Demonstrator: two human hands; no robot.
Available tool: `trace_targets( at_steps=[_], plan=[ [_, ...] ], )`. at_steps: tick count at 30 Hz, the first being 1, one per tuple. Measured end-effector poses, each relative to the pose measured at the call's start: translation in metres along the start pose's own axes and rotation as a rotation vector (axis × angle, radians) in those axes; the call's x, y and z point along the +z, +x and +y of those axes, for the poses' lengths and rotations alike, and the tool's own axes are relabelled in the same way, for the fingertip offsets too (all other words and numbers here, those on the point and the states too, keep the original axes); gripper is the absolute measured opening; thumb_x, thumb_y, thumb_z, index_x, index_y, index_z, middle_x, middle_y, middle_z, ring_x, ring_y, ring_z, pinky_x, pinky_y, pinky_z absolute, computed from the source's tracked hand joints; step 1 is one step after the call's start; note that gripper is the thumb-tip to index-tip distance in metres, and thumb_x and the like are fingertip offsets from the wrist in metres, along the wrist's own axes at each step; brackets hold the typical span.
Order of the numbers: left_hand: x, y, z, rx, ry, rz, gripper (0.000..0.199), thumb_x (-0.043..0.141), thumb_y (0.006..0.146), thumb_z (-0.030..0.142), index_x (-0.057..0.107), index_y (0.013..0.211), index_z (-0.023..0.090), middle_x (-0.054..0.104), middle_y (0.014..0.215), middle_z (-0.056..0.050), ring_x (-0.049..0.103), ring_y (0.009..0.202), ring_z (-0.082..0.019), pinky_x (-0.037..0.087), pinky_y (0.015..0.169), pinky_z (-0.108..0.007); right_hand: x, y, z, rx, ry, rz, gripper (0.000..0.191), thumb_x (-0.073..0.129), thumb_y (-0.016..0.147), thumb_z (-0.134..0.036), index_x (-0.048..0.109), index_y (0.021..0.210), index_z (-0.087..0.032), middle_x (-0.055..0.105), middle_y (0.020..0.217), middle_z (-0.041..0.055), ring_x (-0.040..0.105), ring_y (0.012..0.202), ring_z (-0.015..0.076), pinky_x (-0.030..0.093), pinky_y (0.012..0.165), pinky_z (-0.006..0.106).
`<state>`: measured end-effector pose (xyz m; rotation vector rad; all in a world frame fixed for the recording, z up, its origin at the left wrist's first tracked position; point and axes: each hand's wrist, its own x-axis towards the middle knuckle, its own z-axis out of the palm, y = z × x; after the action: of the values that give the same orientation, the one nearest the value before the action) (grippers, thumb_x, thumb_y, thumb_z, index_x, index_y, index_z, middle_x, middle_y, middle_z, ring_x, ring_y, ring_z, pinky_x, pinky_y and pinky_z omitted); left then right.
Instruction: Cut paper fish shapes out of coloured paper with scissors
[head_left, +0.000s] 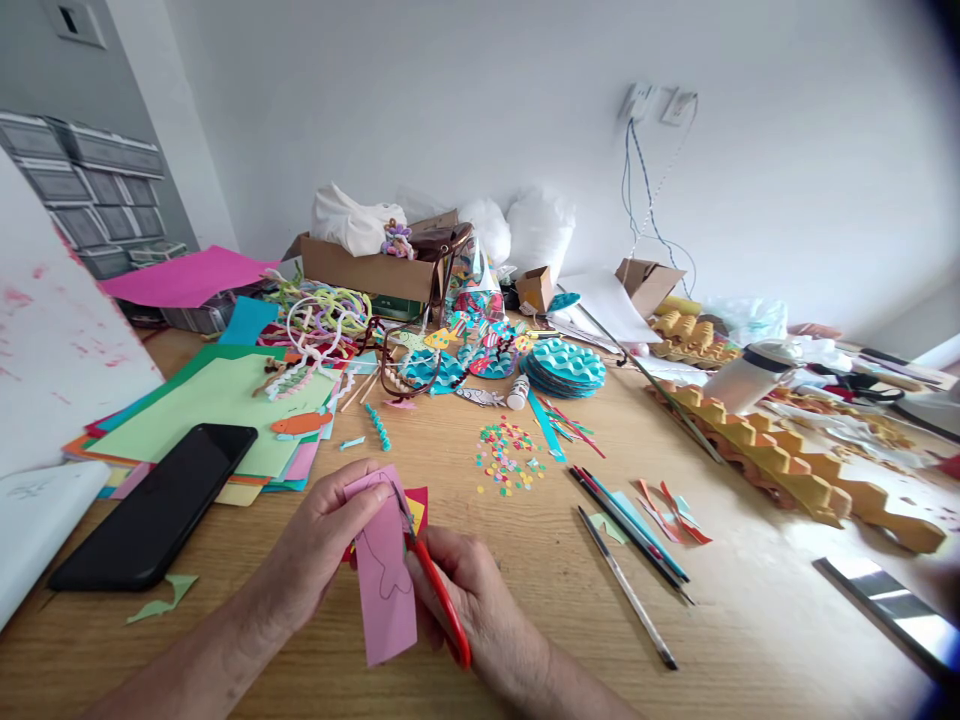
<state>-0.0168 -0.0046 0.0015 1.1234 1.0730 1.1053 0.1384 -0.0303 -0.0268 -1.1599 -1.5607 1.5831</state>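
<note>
My left hand pinches the upper part of a pink paper strip, with the thumb on its face. A fish-like outline is drawn on the strip in dark line. My right hand is closed around red-handled scissors, whose blades meet the strip's upper right edge, close to my left thumb. Behind the strip, partly hidden, lie red and yellow paper pieces. An orange paper fish rests on the paper stack beyond my left hand.
A black phone and coloured sheets lie left. Confetti, blue scalloped discs and a small bottle are ahead. Brushes, yellow egg cartons and a metallic flask stand or lie right.
</note>
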Motion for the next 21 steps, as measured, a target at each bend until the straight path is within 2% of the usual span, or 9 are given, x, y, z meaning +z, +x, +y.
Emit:
trace_targets(
  at_steps=[6, 14, 21],
  plan=[
    [-0.0014, -0.0006, -0.0012, -0.043, 0.058, -0.031, 0.019, 0.057, 0.078, 0.035, 0.055, 0.067, 0.020, 0.045, 0.058, 0.006, 0.039, 0.053, -0.011, 0.033, 0.048, -0.019, -0.0011, -0.0010, -0.0063, 0.011, -0.029, 0.001, 0.042, 0.052, 0.085, -0.053, 0.047, 0.066, -0.016, 0.041, 0.051, -0.0044, 0.040, 0.043, 0.0067, 0.029, 0.038, 0.016],
    [-0.0018, -0.0006, 0.0002, -0.057, 0.014, -0.073, 0.018, 0.057, 0.079, 0.034, 0.055, 0.067, 0.019, 0.044, 0.058, 0.007, 0.037, 0.053, -0.010, 0.031, 0.048, -0.018, -0.0013, -0.0012, -0.0011, 0.006, -0.046, -0.010, 0.042, 0.050, 0.087, -0.052, 0.048, 0.066, -0.016, 0.040, 0.051, -0.0046, 0.037, 0.043, 0.0062, 0.027, 0.038, 0.016],
    [-0.0022, -0.0005, -0.0016, -0.052, -0.016, -0.041, 0.016, 0.060, 0.077, 0.034, 0.059, 0.070, 0.019, 0.046, 0.059, 0.006, 0.041, 0.055, -0.011, 0.034, 0.051, -0.018, -0.0013, -0.0009, -0.0012, -0.011, -0.056, -0.007, 0.043, 0.049, 0.087, -0.053, 0.048, 0.065, -0.016, 0.040, 0.050, -0.0046, 0.037, 0.042, 0.0060, 0.026, 0.037, 0.016]
  ],
)
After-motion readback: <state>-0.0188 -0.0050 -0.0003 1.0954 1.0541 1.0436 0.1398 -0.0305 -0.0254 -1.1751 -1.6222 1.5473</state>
